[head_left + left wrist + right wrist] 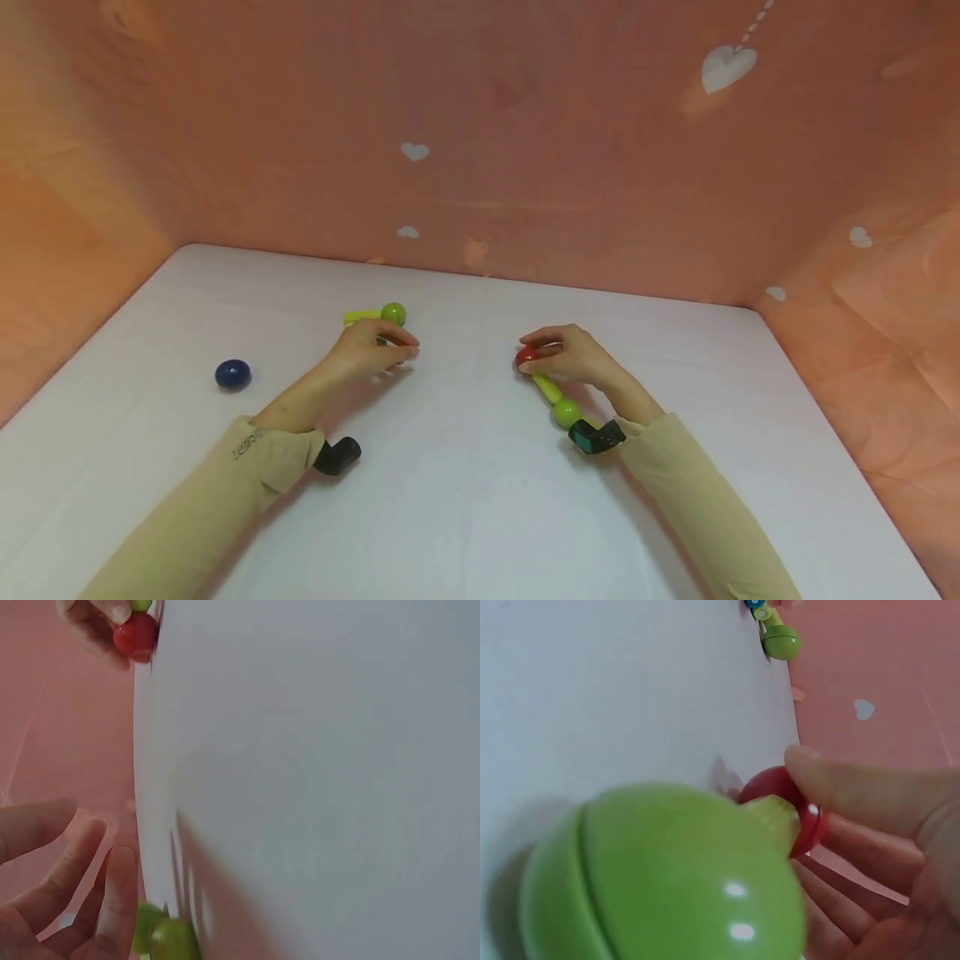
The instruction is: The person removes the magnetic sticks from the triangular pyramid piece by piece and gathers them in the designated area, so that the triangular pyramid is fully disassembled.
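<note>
Head cam: R hand (573,353) w/ pinch on red ball (527,357); L hand (365,347), fingers apart.

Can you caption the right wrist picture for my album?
The right hand holds a shiny red ball, joined by a yellow-green stick to a glossy green ball up close.

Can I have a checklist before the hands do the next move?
1. Right hand pinches the red ball: ok.
2. Yellow stick between the red ball and the near green ball: ok.
3. Left hand free to grab: ok, nothing held.
4. Blue ball away from both hands: ok.
5. Everything beside the far green ball visible from the head view: not ok, the left hand partly covers it.
</note>
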{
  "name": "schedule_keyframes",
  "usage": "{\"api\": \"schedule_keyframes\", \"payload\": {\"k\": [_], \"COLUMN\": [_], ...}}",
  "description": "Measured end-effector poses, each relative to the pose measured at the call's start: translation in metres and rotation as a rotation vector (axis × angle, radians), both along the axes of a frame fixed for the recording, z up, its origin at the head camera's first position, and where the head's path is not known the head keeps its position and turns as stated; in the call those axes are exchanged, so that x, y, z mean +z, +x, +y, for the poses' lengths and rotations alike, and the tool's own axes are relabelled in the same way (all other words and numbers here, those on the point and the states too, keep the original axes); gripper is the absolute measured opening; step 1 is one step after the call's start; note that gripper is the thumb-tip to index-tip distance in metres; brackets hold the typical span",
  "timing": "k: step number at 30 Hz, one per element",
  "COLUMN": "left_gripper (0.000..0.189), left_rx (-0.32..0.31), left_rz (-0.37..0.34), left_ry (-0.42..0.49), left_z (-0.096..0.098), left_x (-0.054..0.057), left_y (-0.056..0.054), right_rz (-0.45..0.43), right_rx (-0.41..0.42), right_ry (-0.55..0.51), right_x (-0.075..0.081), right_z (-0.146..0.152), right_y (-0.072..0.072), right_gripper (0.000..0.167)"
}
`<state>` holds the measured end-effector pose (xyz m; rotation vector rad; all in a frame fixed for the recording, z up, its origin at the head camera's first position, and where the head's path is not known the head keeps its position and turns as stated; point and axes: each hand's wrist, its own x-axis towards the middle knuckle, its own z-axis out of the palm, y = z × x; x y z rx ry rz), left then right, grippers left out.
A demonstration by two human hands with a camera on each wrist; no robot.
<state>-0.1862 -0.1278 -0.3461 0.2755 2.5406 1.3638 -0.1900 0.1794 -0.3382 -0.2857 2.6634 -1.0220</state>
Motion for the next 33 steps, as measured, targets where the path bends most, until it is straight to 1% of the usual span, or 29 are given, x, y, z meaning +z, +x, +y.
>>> {"api": "schedule_keyframes", "payload": {"k": [4, 7, 11, 13, 15, 20, 25, 29, 33], "left_gripper": [0.026, 0.024, 0.024, 0.024, 0.024, 0.028, 0.033, 0.036, 0.039], "left_rx": [-0.015, -0.019, -0.023, -0.031, -0.033, -0.053, -0.078, -0.106, -0.148], "left_rz": [-0.02, -0.051, -0.099, -0.112, -0.119, -0.116, -0.123, -0.098, -0.079], "left_ry": [0.016, 0.028, 0.025, 0.028, 0.033, 0.027, 0.022, 0.011, 0.039], "left_z": [0.013, 0.023, 0.039, 0.048, 0.055, 0.071, 0.084, 0.092, 0.099], "left_x": [-0.004, -0.006, -0.006, -0.006, -0.008, -0.01, -0.01, -0.01, -0.012], "left_y": [-0.002, -0.004, -0.006, -0.008, -0.01, -0.015, -0.016, -0.017, -0.018], "right_rz": [-0.013, 0.009, 0.061, 0.07, 0.057, 0.009, 0.005, -0.001, -0.005], "right_rx": [0.017, 0.029, 0.038, 0.023, 0.002, -0.032, -0.039, -0.039, -0.045], "right_ry": [-0.018, -0.023, -0.017, -0.001, 0.012, 0.011, -0.007, -0.018, -0.023], "right_x": [0.0, -0.003, -0.005, -0.005, -0.006, -0.008, -0.013, -0.015, -0.016], "right_z": [0.003, 0.007, 0.011, 0.013, 0.014, 0.013, 0.014, 0.015, 0.016], "right_y": [0.005, 0.014, 0.026, 0.03, 0.033, 0.037, 0.038, 0.039, 0.04], "right_gripper": [0.052, 0.054, 0.053, 0.05, 0.047, 0.038, 0.035, 0.034, 0.034]}}
